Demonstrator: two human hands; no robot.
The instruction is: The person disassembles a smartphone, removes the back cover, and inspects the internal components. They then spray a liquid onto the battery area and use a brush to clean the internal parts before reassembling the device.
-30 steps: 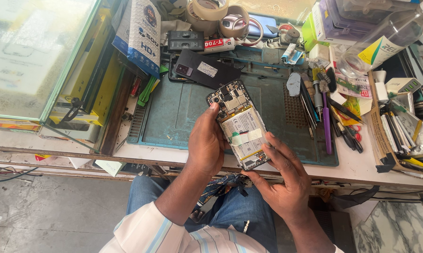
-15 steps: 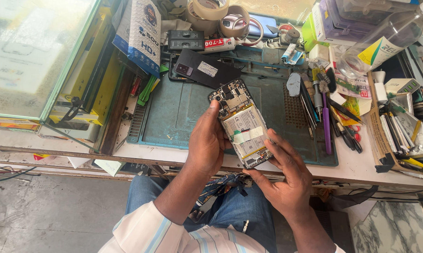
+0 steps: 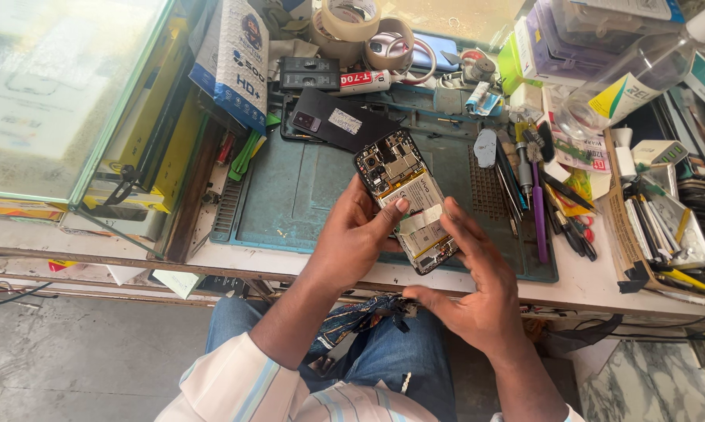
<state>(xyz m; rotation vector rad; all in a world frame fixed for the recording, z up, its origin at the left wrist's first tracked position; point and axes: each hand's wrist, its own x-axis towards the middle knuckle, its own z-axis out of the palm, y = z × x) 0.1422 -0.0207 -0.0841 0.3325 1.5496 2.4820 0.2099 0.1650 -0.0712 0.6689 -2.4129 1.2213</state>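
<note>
Seen from above, one opened smartphone (image 3: 405,199) with its back removed is held tilted over a teal work mat (image 3: 305,195) on a cluttered repair bench; circuit board and battery face up. Two bare hands are on it; the left hand (image 3: 352,238) grips the phone's left edge, thumb pressed on the battery area; the right hand (image 3: 481,293) has its fingers spread open, fingertips resting on the phone's lower right edge, not clenched. One black back cover (image 3: 338,119) lies flat on the mat just behind the phone; one glue tube (image 3: 365,80) lies beyond it; two rolls of tape (image 3: 351,19) sit at the bench's far edge; one purple-handled tool (image 3: 540,215) lies at the mat's right edge among several screwdrivers; one glass case (image 3: 63,94) stands at the far left.
</note>
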